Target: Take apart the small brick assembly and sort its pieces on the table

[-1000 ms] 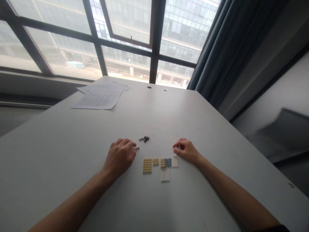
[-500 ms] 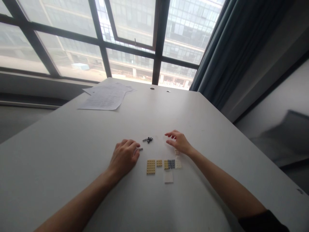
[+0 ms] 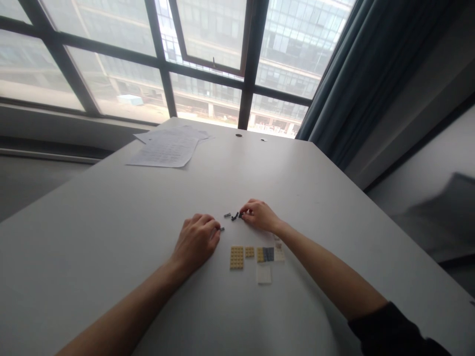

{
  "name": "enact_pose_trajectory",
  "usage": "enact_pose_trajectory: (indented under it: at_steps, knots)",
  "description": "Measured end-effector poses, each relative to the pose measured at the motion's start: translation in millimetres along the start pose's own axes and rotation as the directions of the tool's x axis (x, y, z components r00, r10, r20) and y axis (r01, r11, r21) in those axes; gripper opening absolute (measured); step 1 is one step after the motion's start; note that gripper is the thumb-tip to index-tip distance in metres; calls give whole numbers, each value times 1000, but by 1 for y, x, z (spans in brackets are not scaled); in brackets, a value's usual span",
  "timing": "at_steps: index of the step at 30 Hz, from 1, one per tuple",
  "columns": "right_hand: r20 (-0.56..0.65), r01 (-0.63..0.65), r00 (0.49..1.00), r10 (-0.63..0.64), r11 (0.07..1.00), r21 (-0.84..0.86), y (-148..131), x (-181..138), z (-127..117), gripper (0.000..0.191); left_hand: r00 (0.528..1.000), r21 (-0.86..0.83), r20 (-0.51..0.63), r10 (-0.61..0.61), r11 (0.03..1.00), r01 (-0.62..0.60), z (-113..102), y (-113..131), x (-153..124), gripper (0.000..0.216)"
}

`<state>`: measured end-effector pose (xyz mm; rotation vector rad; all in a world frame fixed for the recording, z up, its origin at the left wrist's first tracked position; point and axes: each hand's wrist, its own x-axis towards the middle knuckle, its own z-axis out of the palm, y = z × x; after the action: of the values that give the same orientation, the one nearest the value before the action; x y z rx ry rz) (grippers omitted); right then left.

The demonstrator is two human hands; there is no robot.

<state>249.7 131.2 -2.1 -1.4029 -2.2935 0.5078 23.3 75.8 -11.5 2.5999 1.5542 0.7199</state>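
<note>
My left hand (image 3: 198,238) rests on the white table with its fingers curled. A small grey toy brick (image 3: 222,229) sticks out at its fingertips. My right hand (image 3: 259,215) pinches a small black toy brick (image 3: 241,215) between thumb and fingers, low over the table. Just left of that brick lie another black piece (image 3: 234,216) and a grey brick (image 3: 227,215). Nearer to me is a row of flat studded plates: a large tan plate (image 3: 236,257), a small tan plate (image 3: 250,252), another tan plate (image 3: 260,254) and a dark grey plate (image 3: 268,254).
White pieces (image 3: 279,254) end the row at the right, partly under my right forearm. A smooth white square tile (image 3: 263,275) lies in front of it. Printed sheets (image 3: 166,151) lie at the table's far left, before the windows. A dark curtain (image 3: 334,89) hangs at the right.
My right hand has moved left to the dark pieces and closed on a black one. Their cluster is now spread apart. The left hand stays by its grey brick. The view has shifted slightly.
</note>
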Motion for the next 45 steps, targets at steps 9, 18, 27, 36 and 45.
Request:
enact_pose_trajectory:
  at_steps: [9,18,27,36,45]
  knots:
    - [142,9,990,-15,999,39,15,-44,-35,19,1000,-16,2,-3,1000,3,0,0,1,17]
    - [207,69,976,-70,998,11,2,-71,-45,19,1000,-7,0,-2,1000,2,2,-2,-1,18]
    - [214,50,975,-57,998,37,5,-74,-47,18,1000,-24,4,-6,1000,6,2,-1,0,19]
    - [204,47,977,-57,997,53,4,-73,-50,17,1000,-20,16,-8,1000,8,0,0,0,19]
    - [7,-8,1000,8,1000,27,3,-34,-26,15,1000,-23,4,-5,1000,6,1,0,0,20]
